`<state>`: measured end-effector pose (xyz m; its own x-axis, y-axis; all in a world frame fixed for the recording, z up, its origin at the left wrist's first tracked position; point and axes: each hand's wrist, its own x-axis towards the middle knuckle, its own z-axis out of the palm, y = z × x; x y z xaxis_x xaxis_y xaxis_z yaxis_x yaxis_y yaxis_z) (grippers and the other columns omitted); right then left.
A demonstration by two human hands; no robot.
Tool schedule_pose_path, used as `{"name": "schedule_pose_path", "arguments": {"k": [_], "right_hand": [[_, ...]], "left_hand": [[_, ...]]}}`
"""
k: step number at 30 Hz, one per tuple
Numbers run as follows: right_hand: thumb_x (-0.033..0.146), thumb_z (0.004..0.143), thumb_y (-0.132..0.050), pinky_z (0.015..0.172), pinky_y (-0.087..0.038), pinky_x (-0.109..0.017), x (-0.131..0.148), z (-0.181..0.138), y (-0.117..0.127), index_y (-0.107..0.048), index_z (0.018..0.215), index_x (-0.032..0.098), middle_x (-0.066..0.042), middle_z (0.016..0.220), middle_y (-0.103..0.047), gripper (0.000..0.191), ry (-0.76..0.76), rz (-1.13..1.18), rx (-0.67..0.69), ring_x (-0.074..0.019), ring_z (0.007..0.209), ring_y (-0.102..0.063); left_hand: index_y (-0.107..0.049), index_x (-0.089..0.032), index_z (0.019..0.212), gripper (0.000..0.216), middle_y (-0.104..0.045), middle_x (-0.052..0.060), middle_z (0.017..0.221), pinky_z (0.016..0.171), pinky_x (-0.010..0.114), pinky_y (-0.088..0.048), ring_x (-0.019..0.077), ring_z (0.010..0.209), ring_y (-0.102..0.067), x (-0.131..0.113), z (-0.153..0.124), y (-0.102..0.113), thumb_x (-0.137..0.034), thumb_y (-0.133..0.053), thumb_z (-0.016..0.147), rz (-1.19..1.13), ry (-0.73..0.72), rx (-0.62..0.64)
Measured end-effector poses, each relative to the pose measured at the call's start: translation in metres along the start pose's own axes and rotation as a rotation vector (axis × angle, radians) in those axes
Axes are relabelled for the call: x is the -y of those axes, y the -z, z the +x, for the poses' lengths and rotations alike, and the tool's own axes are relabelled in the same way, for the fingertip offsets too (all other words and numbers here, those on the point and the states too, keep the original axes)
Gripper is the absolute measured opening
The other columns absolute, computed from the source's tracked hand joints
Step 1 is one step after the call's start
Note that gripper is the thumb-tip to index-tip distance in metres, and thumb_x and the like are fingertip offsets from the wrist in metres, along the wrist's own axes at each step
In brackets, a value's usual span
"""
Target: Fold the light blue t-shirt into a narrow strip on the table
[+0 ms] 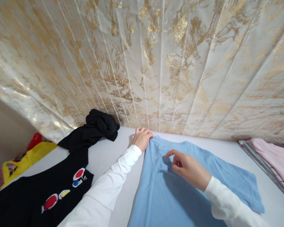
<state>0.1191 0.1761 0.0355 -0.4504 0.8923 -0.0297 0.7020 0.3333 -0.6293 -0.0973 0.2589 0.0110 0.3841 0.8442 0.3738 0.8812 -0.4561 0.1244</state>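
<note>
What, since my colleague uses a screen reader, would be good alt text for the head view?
A right hand pinches fabric of a blue shirt on a pale surface while the left hand touches its far corner. Black clothing lies left, folded clothes right, patterned curtain behind.

Soft, moderately bright light, glints on the gold-patterned curtain (156, 72) beyond the right hand's fingers (174, 152), a broad soft-edged shadow across the blue shirt (163, 198) below them, dimness far left, slight softness, wide-angle stretching toward the edges.
</note>
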Motion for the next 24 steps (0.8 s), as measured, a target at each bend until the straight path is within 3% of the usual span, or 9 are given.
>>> {"name": "schedule_pose_path", "arguments": {"k": [3, 8, 12, 16, 20, 24], "right_hand": [[0.009, 0.076, -0.044, 0.059, -0.039, -0.027, 0.007, -0.004, 0.000, -0.061, 0.098, 0.020, 0.002, 0.065, -0.058, 0.030, 0.055, -0.069, -0.017, -0.0155, 0.060, -0.054], [0.008, 0.082, -0.045, 0.080, -0.043, -0.033, 0.016, -0.004, -0.016, -0.061, 0.099, 0.019, -0.008, 0.099, -0.061, 0.026, 0.388, -0.066, -0.100, -0.0211, 0.092, -0.055], [0.007, 0.079, -0.054, 0.081, -0.040, -0.036, 0.013, -0.003, -0.020, -0.064, 0.095, 0.021, -0.005, 0.096, -0.061, 0.023, 0.394, -0.182, -0.008, -0.0217, 0.090, -0.053], [0.011, 0.081, -0.059, 0.082, -0.038, -0.037, 0.013, -0.005, -0.016, -0.065, 0.096, 0.024, -0.003, 0.098, -0.062, 0.021, 0.401, -0.259, 0.017, -0.0225, 0.093, -0.052], [0.006, 0.078, -0.059, 0.082, -0.039, -0.034, 0.015, -0.003, -0.018, -0.065, 0.101, 0.024, -0.003, 0.100, -0.062, 0.029, 0.442, -0.271, 0.037, -0.0212, 0.094, -0.052], [0.006, 0.079, -0.056, 0.081, -0.038, -0.033, 0.018, -0.002, -0.021, -0.065, 0.096, 0.023, -0.004, 0.099, -0.062, 0.026, 0.499, -0.273, -0.013, -0.0204, 0.094, -0.051]], "left_hand": [[-0.067, -0.024, 0.092, 0.022, -0.062, 0.002, 0.094, 0.094, 0.040, -0.028, 0.0210, 0.100, -0.047, 0.001, 0.001, 0.002, -0.013, -0.048, 0.093, -0.016, 0.002, 0.002], [-0.063, -0.020, 0.099, 0.021, -0.057, 0.005, 0.104, 0.090, 0.036, -0.035, 0.0212, 0.102, -0.048, -0.007, 0.000, 0.012, -0.010, -0.046, 0.091, -0.042, 0.021, 0.006], [-0.061, -0.021, 0.100, 0.018, -0.058, 0.003, 0.102, 0.086, 0.030, -0.041, 0.0182, 0.097, -0.053, -0.023, -0.007, 0.015, -0.011, -0.049, 0.090, -0.072, -0.010, 0.086], [-0.061, -0.020, 0.100, 0.015, -0.059, 0.004, 0.104, 0.087, 0.034, -0.043, 0.0210, 0.100, -0.054, -0.037, -0.016, 0.014, -0.013, -0.053, 0.089, -0.065, -0.008, 0.140], [-0.056, -0.021, 0.116, 0.031, -0.058, 0.006, 0.120, 0.093, 0.038, -0.042, 0.0213, 0.109, -0.053, -0.045, -0.029, 0.026, -0.008, -0.046, 0.090, -0.069, 0.021, 0.137], [-0.049, -0.019, 0.124, 0.045, -0.050, 0.009, 0.135, 0.099, 0.039, -0.041, 0.0211, 0.121, -0.047, -0.059, -0.065, 0.049, -0.001, -0.042, 0.084, -0.082, 0.044, 0.108]]}}
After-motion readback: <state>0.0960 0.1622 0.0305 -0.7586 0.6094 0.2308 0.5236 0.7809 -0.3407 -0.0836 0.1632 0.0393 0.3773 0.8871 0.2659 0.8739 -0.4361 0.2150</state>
